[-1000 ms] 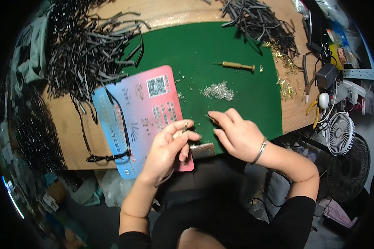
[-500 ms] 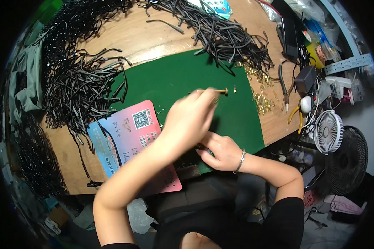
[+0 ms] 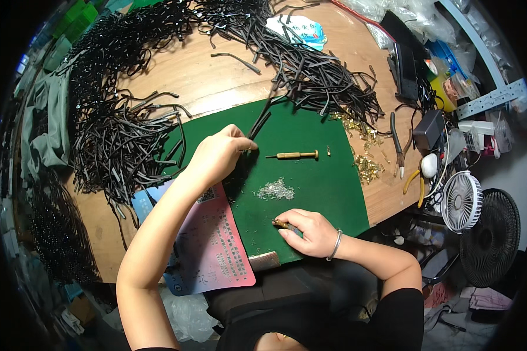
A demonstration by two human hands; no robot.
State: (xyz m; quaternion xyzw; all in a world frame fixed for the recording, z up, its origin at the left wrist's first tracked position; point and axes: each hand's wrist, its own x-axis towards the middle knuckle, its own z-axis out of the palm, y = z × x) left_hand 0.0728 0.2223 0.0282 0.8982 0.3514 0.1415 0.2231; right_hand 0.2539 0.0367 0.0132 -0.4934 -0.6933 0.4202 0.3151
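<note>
My left hand (image 3: 221,153) is closed above the green mat (image 3: 328,193), its fingertips pinching what look like slim black glasses temples (image 3: 261,124); their lower ends are hidden by the fingers. On the mat just right of it lies a brass-coloured screwdriver (image 3: 297,155), and nobody touches it. Near the mat's front edge my right hand (image 3: 311,233) is closed around a small brass-and-dark piece (image 3: 280,224), mostly covered by the fingers. Between the two hands sits a heap of tiny silvery screws or similar bits (image 3: 276,189).
Black temples are piled at the left (image 3: 120,146) and back (image 3: 328,76). Small gold parts (image 3: 367,167) lie along the mat's right edge. Pliers (image 3: 399,146), a white fan (image 3: 462,200) and a pink-and-blue printed sheet (image 3: 222,257) surround the work area.
My left hand has let go of the screwdriver, which now lies on the mat, and has moved left and away to the black temples. The silvery heap has come into view.
</note>
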